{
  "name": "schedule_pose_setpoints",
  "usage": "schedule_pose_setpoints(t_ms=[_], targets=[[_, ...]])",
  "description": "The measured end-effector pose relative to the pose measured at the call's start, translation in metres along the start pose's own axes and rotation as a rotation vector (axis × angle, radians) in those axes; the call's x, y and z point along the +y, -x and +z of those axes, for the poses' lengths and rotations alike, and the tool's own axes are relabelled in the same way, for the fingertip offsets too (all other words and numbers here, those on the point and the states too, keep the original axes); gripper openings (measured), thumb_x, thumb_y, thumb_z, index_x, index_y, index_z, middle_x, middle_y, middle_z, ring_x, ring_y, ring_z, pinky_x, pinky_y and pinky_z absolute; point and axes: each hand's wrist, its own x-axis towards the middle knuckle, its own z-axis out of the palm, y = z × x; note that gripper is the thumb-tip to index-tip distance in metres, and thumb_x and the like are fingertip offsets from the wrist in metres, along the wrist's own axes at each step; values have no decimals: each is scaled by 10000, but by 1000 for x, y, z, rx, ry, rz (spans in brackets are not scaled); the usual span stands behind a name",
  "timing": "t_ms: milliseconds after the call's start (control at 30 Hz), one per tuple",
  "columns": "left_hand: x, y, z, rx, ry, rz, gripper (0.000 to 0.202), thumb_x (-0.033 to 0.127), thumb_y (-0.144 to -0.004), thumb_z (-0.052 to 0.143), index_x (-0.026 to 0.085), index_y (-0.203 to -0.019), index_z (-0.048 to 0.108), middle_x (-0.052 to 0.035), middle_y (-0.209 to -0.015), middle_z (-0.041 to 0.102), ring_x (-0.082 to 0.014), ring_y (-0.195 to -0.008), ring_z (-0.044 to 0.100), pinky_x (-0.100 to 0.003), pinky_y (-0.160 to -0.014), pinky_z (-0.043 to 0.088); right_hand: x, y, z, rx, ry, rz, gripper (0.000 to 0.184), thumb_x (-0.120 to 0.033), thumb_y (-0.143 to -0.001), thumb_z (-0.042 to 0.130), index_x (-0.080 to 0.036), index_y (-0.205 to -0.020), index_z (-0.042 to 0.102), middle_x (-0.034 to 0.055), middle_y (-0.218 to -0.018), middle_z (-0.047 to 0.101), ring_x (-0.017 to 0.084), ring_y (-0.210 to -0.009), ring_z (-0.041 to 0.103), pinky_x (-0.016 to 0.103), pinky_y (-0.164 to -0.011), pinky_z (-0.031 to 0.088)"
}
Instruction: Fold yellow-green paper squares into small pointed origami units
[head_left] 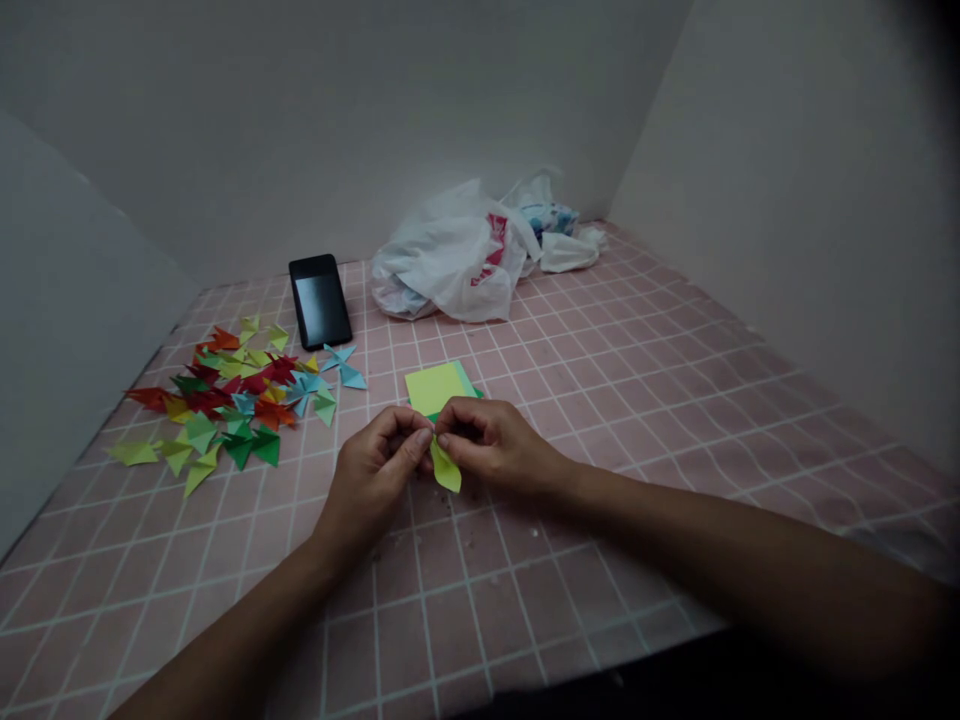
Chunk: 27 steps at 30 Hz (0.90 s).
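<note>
Both hands meet low over the table, pinching one small yellow-green folded paper [447,470] between them. My left hand [381,458] is closed, thumb and fingertips at the paper's upper left. Closed from the other side, my right hand [501,445] grips the same paper near its top. The paper's pointed lower part hangs out below the fingers, while its upper part is hidden by them. Just beyond the hands lies a stack of square paper sheets [436,387], yellow on top with green edges showing beneath.
A pile of folded paper pieces [244,400] in red, orange, yellow, green and blue spreads over the left of the pink checked tablecloth [600,400]. Behind it lies a black phone [321,302]. White plastic bags [457,250] rest against the back wall [360,120].
</note>
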Motion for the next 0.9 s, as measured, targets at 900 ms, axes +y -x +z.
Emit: schedule_pose_setpoints(t_ms=[900], targets=[[2, 8, 8, 386, 181, -124, 198, 295, -743, 762, 162, -750, 616, -3, -679, 714, -144, -664, 699, -276, -693, 589, 3, 2, 3, 205, 61, -63, 182, -284, -870, 646, -187, -768, 531, -23, -706, 537, 117, -635, 468, 272, -590, 350]])
